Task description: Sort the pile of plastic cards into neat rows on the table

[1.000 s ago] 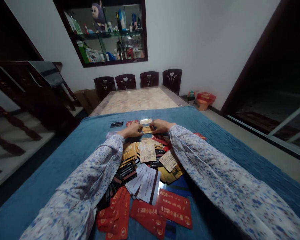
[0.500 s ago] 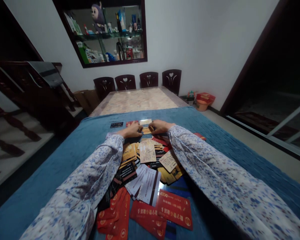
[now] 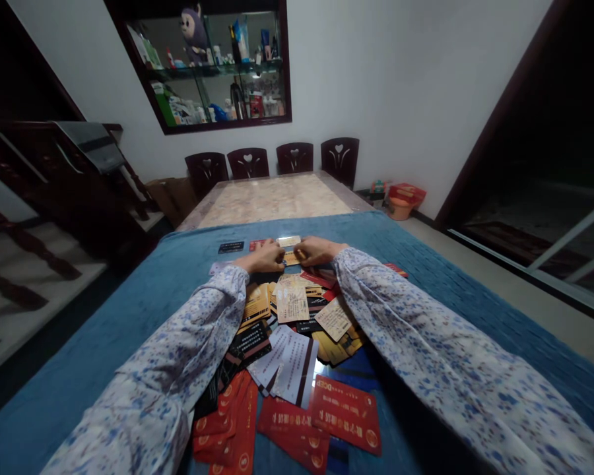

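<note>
A small gold card lies at the far side of the pile, between my two hands. My left hand has its fingers curled at the card's left edge. At the right edge, my right hand pinches with bent fingers. Just beyond are a cream card, a red card partly behind my left hand, and a black card. A pale lilac card shows beside my left wrist. Nearer me spreads a pile with cream cards, gold cards, white striped cards and red cards.
A blue cloth covers the near part of the table, and the bare marble-like tabletop extends behind it. Several dark chairs stand at the far end. Black cards lie near my left sleeve.
My left hand has shifted very slightly right, toward the gold card. My right hand and the pile look nearly the same.
</note>
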Demonstrator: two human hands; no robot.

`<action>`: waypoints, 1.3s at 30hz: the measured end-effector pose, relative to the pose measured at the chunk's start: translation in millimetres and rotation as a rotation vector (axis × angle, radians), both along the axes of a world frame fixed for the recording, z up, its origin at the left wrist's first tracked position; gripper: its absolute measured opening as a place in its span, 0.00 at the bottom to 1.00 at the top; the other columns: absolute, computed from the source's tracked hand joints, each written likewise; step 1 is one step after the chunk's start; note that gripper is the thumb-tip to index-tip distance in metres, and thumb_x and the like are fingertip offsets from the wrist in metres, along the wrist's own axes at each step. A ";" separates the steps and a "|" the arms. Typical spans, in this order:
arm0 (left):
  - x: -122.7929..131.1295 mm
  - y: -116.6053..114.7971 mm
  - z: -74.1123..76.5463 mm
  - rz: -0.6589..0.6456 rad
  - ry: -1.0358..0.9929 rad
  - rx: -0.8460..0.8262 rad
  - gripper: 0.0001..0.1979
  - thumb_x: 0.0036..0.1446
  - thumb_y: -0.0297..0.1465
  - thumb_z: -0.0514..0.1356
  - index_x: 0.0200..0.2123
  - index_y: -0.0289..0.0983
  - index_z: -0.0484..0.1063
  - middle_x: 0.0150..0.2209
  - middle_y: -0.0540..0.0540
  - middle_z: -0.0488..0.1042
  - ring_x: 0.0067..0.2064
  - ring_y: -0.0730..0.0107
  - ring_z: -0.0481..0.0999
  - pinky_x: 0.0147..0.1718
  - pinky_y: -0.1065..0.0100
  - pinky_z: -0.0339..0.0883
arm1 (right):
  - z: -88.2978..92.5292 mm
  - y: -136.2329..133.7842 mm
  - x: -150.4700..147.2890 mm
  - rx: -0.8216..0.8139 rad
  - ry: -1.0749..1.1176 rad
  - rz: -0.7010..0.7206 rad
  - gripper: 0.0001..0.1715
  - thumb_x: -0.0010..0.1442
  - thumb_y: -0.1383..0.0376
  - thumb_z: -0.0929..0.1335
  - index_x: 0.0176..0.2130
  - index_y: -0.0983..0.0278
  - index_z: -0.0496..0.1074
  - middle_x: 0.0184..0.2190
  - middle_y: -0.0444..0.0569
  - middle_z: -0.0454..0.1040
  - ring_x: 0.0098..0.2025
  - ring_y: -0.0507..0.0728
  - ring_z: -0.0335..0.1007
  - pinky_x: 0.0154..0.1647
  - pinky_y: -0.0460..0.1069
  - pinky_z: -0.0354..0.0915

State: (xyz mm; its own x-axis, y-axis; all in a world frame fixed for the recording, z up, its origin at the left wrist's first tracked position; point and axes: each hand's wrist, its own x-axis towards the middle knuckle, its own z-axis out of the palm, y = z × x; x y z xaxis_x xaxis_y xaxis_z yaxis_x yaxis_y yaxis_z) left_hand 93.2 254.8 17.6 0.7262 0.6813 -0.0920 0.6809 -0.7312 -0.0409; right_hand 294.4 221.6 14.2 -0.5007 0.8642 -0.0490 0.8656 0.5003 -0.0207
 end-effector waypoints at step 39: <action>1.9 -6.1 -8.0 0.079 0.026 0.021 0.17 0.60 0.33 0.57 0.50 0.38 0.78 0.57 0.33 0.72 0.62 0.38 0.60 0.55 0.41 0.60 | 3.5 -10.1 3.4 0.044 0.020 -0.097 0.19 0.63 0.60 0.71 0.53 0.60 0.79 0.53 0.56 0.77 0.51 0.60 0.73 0.45 0.47 0.63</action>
